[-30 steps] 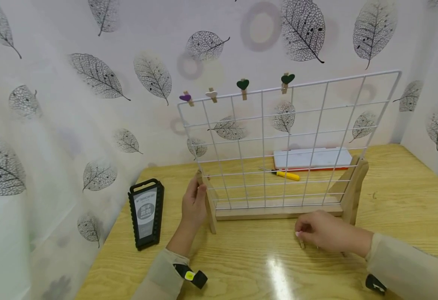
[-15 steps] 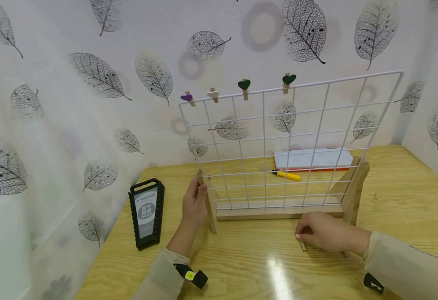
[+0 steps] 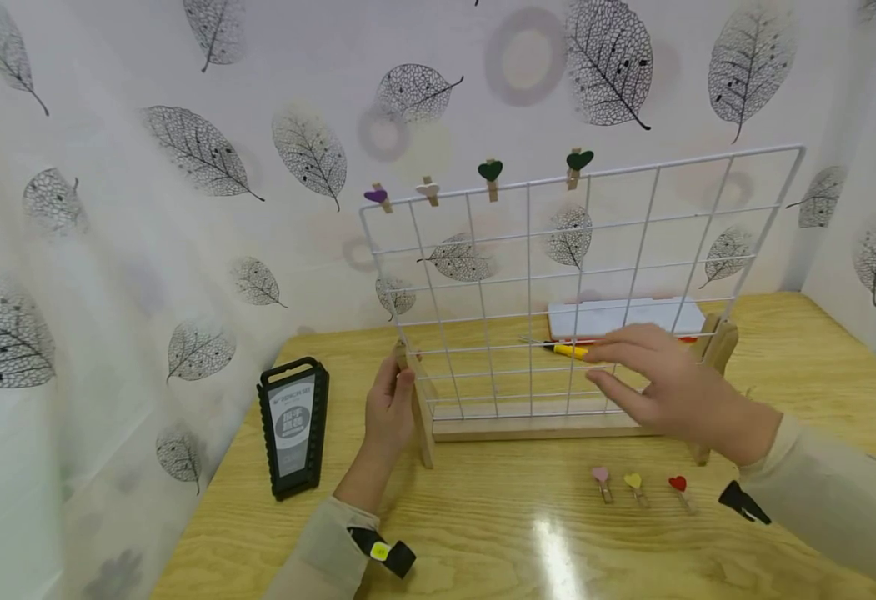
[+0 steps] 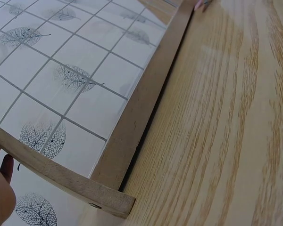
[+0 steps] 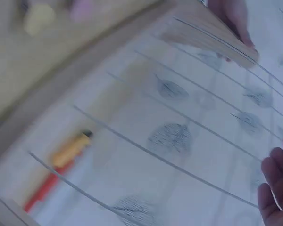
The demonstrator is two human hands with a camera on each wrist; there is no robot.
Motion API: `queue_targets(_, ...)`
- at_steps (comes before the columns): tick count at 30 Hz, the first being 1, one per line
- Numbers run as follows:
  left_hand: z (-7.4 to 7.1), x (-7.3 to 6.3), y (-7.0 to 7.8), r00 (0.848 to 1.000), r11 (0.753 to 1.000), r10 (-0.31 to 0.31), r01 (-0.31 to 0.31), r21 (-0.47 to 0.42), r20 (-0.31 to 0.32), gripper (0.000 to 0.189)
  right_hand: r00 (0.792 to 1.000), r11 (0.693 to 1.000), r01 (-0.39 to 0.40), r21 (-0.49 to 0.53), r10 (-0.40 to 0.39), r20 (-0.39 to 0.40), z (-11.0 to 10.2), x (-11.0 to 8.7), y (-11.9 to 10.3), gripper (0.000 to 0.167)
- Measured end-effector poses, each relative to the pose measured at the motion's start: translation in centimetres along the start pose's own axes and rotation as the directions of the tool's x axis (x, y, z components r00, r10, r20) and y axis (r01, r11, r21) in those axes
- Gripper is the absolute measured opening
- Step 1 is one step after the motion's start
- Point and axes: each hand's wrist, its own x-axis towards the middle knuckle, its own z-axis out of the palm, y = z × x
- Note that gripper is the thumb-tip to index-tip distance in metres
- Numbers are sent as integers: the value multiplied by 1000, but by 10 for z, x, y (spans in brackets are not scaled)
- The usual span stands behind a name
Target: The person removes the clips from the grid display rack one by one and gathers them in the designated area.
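Observation:
A white wire grid rack (image 3: 529, 250) stands upright on the table between two wooden side legs. My left hand (image 3: 390, 408) grips the left wooden leg (image 4: 61, 174), thumb toward me. My right hand (image 3: 670, 392) is raised in front of the grid's lower right part, fingers extended and holding nothing. Below it on the table lie three heart clothespins in a row: pink (image 3: 601, 475), yellow (image 3: 635, 482) and red (image 3: 678, 483). Along the grid's top wire are clipped a purple clothespin (image 3: 376, 196), a white clothespin (image 3: 427, 190) and two green ones (image 3: 491, 171).
Behind the grid lie a yellow-handled screwdriver (image 3: 568, 351) and a flat white case (image 3: 595, 317) with a red lower edge. At the left, a black tool holder (image 3: 293, 429) rests on the table. A leaf-patterned covering hangs behind and at both sides.
My right hand has let go of the pink clothespin and lifted away from the table, its fingers spreading. The three clothespins now show uncovered. My left hand stays on the leg.

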Motion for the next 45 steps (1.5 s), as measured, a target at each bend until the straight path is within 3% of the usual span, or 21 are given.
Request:
queue_targets(3,0,0,-2,1000,1000,8,-8,-2,-5,52,982,996,91,-17,-93,-164,-10,28,1,46)
queue_targets(6,0,0,-3,1000,1000,17,-17,-6,-8,49,949,991,132,-22,-132,-284,-21,53,-2,47)
queue_targets(11,1,2,2,1000,1000,0,0,-17,-8,45,905,994,107,-35,-112,-410,-38,88,-6,46)
queue_targets(15,1,2,2,1000,1000,0,0,-14,-15,42,884,997,54,-52,-72,-461,-46,109,-4,44)
queue_targets(17,1,2,1,1000,1000,4,-4,-18,-16,43,885,997,22,-73,-54,-463,-51,117,-1,39)
queue_targets(21,4,2,-4,1000,999,-8,8,-37,-7,41,907,990,-43,-133,-18,-422,-61,129,8,30)
queue_targets(26,5,0,-2,999,998,-52,52,-34,7,44,956,987,-57,-151,11,-293,-64,140,15,31)
queue_targets(30,4,-1,-2,999,998,-53,53,-13,-7,45,982,986,-68,-155,38,-184,-66,147,15,28)
queue_targets(34,3,0,-3,999,1000,-27,27,0,-18,47,983,982,-138,-133,119,-139,-70,152,13,25)
queue_targets(38,2,1,-2,1000,1000,-11,11,-3,-16,50,962,971,-230,-62,218,-165,-69,153,10,20)
queue_targets(45,0,0,-1,999,999,-40,40,15,-22,46,966,982,-184,-34,174,-192,-69,152,10,13)
